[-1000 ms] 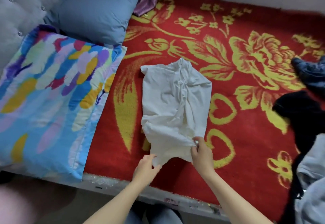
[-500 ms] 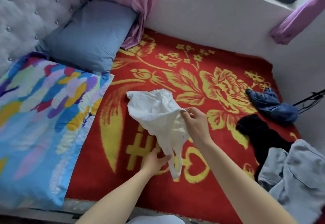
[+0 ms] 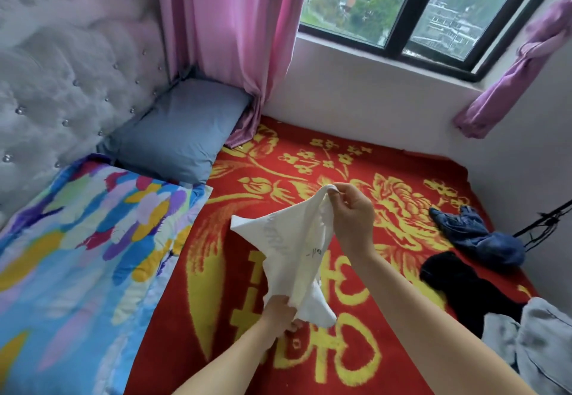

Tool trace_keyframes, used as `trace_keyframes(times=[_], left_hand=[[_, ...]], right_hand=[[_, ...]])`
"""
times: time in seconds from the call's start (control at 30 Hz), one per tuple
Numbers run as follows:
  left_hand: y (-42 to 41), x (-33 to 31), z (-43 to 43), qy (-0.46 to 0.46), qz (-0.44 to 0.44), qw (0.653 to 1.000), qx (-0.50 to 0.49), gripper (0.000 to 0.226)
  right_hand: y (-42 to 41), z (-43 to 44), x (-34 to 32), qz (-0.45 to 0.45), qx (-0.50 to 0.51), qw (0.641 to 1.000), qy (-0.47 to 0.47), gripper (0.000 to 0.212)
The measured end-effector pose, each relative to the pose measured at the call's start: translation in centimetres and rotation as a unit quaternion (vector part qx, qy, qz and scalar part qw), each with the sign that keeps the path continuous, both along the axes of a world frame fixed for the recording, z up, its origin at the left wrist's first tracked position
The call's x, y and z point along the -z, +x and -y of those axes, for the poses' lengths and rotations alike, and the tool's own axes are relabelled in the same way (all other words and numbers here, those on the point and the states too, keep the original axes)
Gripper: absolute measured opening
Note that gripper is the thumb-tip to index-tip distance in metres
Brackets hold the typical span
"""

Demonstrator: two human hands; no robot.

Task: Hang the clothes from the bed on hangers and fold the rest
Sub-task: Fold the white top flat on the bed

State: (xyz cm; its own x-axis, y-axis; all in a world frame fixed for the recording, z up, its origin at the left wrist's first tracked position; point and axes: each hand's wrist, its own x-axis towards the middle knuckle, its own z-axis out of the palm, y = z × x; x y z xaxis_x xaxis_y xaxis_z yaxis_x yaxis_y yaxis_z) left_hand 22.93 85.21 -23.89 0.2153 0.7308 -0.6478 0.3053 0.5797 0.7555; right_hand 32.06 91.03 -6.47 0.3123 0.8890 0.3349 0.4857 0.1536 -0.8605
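White garment stretched above the bed.
Right hand pinches top, left hand grips bottom, probably straightening it.

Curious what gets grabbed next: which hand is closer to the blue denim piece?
Right. The right hand, pinching the top of the white garment, is left of the blue denim piece; the left hand, gripping its bottom, is lower and farther left.

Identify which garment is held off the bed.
The white garment, gripped by the left hand and right hand; the denim garment, black garment and grey garment lie on the blanket.
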Motion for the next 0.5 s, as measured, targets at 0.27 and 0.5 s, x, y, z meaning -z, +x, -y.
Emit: trace_keyframes(times=[0.27, 0.5], left_hand=[[-11.7, -6.3, -3.3, 0.148, 0.009, 0.989, 0.002, 0.014], [-15.5, -12.6, -4.4, 0.321, -0.026, 0.943, 0.082, 0.03]], right_hand=[[6.1, -1.5, -0.4, 0.108, 0.149, 0.982, -0.051, 0.022], [6.5, -0.6, -1.0, 0.08, 0.057, 0.993, -0.061, 0.018]])
